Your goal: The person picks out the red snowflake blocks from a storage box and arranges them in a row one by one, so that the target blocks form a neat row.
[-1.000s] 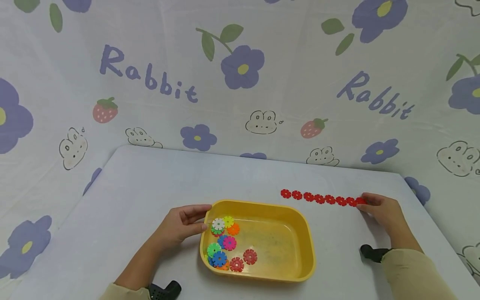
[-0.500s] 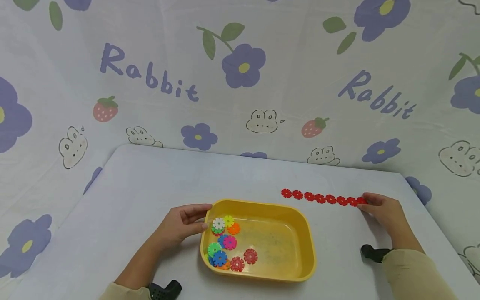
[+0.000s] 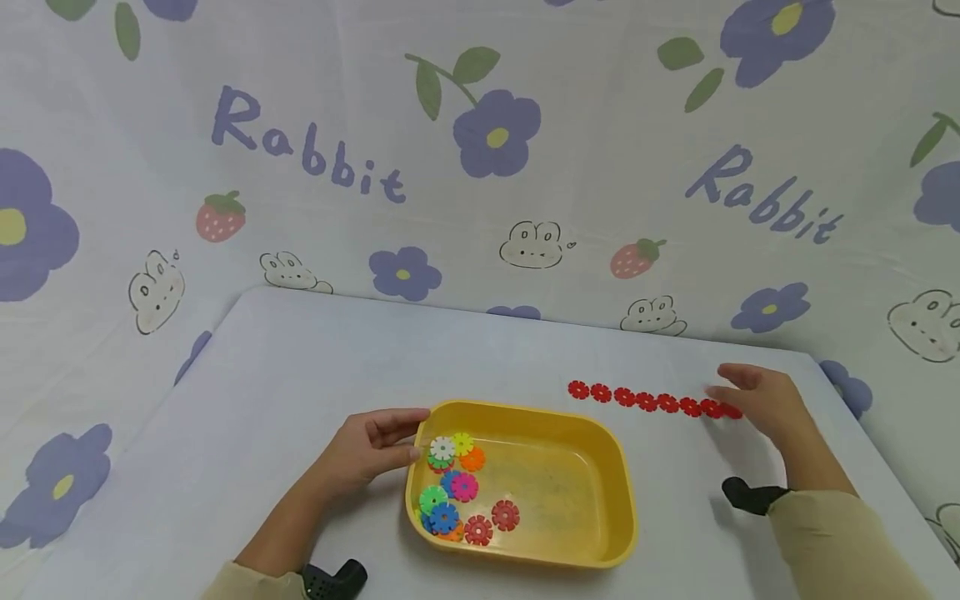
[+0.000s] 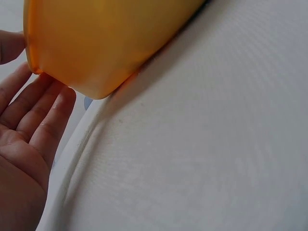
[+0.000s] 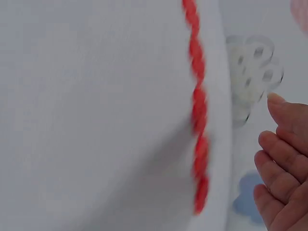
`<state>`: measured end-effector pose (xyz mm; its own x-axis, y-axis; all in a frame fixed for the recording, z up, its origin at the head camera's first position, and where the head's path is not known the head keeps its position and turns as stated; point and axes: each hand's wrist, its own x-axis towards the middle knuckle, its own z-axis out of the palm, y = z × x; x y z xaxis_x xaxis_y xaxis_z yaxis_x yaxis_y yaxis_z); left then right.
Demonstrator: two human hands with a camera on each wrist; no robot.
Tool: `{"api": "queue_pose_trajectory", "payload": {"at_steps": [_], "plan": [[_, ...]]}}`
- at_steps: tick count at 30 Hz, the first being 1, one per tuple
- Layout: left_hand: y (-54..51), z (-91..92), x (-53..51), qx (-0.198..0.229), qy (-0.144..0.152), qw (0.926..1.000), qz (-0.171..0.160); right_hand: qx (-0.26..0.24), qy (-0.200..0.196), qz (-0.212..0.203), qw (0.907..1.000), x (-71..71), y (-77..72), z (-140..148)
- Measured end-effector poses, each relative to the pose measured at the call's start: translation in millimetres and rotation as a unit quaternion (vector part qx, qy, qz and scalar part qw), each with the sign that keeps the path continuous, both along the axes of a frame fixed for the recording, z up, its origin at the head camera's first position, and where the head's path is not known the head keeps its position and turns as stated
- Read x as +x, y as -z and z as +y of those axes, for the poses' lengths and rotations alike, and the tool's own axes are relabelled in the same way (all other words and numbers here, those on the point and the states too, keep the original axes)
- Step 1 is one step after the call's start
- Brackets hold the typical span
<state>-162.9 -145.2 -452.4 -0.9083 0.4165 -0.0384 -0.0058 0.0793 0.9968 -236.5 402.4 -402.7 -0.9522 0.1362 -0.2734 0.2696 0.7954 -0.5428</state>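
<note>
My left hand (image 3: 367, 450) touches the left end of a yellow plastic tray (image 3: 570, 421); in the left wrist view its fairly straight fingers (image 4: 48, 122) lie against the outer wall. Colourful snowflake discs (image 3: 444, 517) in blue, green, white, pink, orange and yellow bunch at the tray's left side, and two red discs lie near them. Behind the tray to the right, red snowflake discs (image 3: 647, 402) form a long row on the table. My right hand (image 3: 768, 404) hovers by the row's right end, holding nothing, fingers loosely bent and thumb apart.
The white table (image 3: 360, 350) backs onto a printed cloth (image 3: 585, 150) with flowers and rabbits. Black wrist devices (image 3: 753, 497) sit at both cuffs. The table's back edge runs close behind the red row.
My right hand has let go of the row's right-end disc and lifted slightly, so that end now shows. The left hand stays at the tray. The whole view has shifted a little.
</note>
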Motion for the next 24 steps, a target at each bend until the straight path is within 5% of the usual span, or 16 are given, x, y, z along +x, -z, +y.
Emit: {"api": "queue_pose_trajectory", "payload": {"at_steps": [5,11,17,24], "plan": [[-0.4,-0.4,0.7,0.001,-0.005,1.0,-0.002,-0.005,-0.075,0.085,0.9936,0.4,-31.0,-61],[-0.7,-0.3,1.3,0.0,-0.006,0.9999,-0.009,-0.028,-0.183,0.161,0.9694,13.0,-60.3,-136],[-2.0,0.8,2.1,0.003,-0.004,0.9999,-0.01,-0.063,-0.271,0.127,0.952,26.9,-66.9,-193],[-2.1,0.9,2.5,-0.005,-0.009,0.9999,-0.005,-0.066,-0.361,0.068,0.9278,35.5,-51.9,-232]]}}
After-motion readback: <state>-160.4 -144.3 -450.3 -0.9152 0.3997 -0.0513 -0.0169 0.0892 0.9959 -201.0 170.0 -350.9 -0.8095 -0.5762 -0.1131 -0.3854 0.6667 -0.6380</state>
